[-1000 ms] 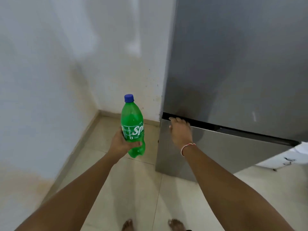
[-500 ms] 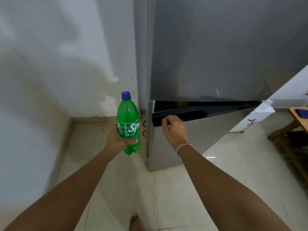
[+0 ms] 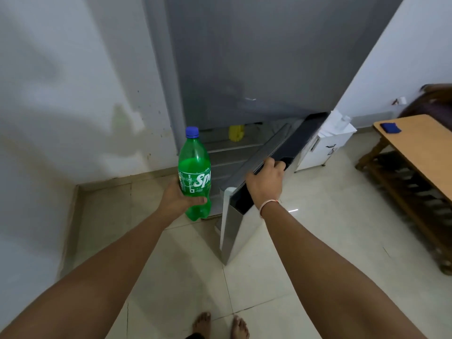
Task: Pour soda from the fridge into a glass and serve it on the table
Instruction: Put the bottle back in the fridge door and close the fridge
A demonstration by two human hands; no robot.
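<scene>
I saw the lower grey fridge door (image 3: 247,204) had swung wider than before. My right hand (image 3: 265,183) gripped its top edge. My left hand (image 3: 177,198) clasped the green plastic soda bottle (image 3: 194,174).

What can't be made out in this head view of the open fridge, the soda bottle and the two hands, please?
- Fridge interior: mostly hidden behind the open lower door; only shelf edges and a blurred yellow container show.
- Soda bottle label: cut off by the bottle's curve and the left hand.
- Right hand fingers: curl out of sight into the door's handle recess.
- Wooden table: cut off by the right edge.
- No glass in view.
</scene>
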